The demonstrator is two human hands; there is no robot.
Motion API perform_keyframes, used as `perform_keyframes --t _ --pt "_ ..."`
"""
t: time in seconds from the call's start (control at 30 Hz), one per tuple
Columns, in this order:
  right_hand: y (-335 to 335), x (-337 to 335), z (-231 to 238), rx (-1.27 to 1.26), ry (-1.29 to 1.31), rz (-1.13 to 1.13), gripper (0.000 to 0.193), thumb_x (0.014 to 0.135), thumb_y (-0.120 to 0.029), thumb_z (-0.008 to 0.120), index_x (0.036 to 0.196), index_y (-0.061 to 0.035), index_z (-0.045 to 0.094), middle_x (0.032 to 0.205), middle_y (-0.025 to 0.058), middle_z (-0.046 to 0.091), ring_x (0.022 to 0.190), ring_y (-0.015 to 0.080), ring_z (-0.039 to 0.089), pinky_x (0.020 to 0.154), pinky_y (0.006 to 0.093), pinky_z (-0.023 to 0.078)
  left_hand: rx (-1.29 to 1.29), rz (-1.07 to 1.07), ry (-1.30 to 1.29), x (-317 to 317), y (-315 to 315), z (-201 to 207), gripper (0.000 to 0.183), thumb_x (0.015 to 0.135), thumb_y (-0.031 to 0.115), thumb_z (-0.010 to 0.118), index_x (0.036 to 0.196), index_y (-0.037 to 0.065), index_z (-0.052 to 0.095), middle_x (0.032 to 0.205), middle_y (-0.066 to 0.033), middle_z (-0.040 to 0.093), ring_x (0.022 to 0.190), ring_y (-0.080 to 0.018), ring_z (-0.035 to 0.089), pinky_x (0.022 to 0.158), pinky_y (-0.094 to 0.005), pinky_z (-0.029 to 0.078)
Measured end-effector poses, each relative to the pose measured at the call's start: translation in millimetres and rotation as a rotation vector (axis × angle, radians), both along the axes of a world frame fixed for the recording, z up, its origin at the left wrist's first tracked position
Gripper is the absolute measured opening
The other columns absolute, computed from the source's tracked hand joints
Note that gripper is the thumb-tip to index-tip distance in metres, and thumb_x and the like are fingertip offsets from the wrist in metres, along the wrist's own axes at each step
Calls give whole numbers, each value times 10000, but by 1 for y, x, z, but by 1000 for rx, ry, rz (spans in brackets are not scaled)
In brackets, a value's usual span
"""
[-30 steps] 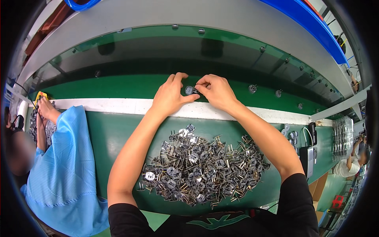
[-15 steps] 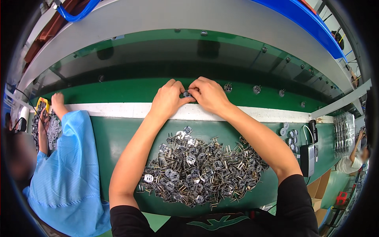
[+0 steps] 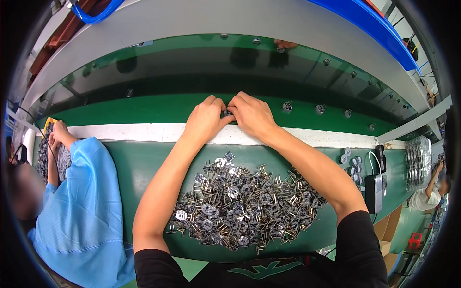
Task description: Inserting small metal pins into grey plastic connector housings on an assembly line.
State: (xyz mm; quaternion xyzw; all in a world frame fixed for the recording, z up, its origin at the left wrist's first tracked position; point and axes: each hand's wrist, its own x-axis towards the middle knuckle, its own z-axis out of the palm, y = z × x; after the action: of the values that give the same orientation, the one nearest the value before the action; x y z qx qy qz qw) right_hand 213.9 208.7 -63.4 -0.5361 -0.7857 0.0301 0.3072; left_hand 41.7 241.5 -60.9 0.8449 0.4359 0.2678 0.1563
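Observation:
Both my hands meet over the green belt, beyond the white strip, with fingers pinched together. Between their fingertips sits a small dark electronic part (image 3: 226,113), mostly covered by the fingers. My left hand (image 3: 206,116) grips it from the left. From the right, my right hand (image 3: 251,115) closes on the same part, its thumb and fingers bent inward. Below my hands, between my forearms, lies a large heap of small circuit-board parts with metal pins (image 3: 249,206).
Several similar parts stand spaced along the green belt (image 3: 163,109), one of them to the right of my hands (image 3: 287,106). Grey rings (image 3: 356,162) and a grey box with a cable (image 3: 373,194) lie at the right. A co-worker in blue (image 3: 81,206) works at the left.
The parts standing on the belt have shifted slightly right. My hands stay almost in place, still around the small part. The co-worker's hand at the left has moved down toward the grey pile.

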Motion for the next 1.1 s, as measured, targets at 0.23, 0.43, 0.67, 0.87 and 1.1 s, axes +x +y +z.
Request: perform_keyframes --t 0.23,0.43,0.67,0.87,1.1 --pt "2 -2 11 -138 -88 -35 89 882 -92 669 899 -12 635 928 132 633 836 350 689 698 468 557 -14 51 25 0 -2 1 297 739 209 849 895 -4 714 866 -128 663 766 -323 686 705 -427 563" --pt "7 -2 22 -195 -220 48 94 882 -81 653 919 3 633 962 156 655 860 376 692 727 480 562 13 3 46 -2 -2 0 286 752 214 842 895 2 715 878 -130 665 797 -323 689 718 -429 560" --pt "-3 9 16 -188 4 -42 239 914 -154 654 1101 -4 661 992 164 661 888 376 668 784 471 537 -8 110 68 2 1 0 460 760 373 842 972 -9 701 937 -162 664 881 -361 694 704 -464 567" --pt "-65 38 83 -644 -50 342 292 836 -121 679 1120 -60 712 919 108 638 825 270 627 755 379 519 142 429 20 -35 28 -13 634 849 544 740 1167 0 667 1037 -205 667 925 -386 676 773 -466 551" --pt "-109 56 72 -687 -18 413 291 857 -18 689 1139 -72 737 980 94 657 905 276 654 802 369 538 481 739 193 -135 86 -37 381 921 164 634 1289 70 647 1196 -185 649 1089 -368 583 931 -462 506"
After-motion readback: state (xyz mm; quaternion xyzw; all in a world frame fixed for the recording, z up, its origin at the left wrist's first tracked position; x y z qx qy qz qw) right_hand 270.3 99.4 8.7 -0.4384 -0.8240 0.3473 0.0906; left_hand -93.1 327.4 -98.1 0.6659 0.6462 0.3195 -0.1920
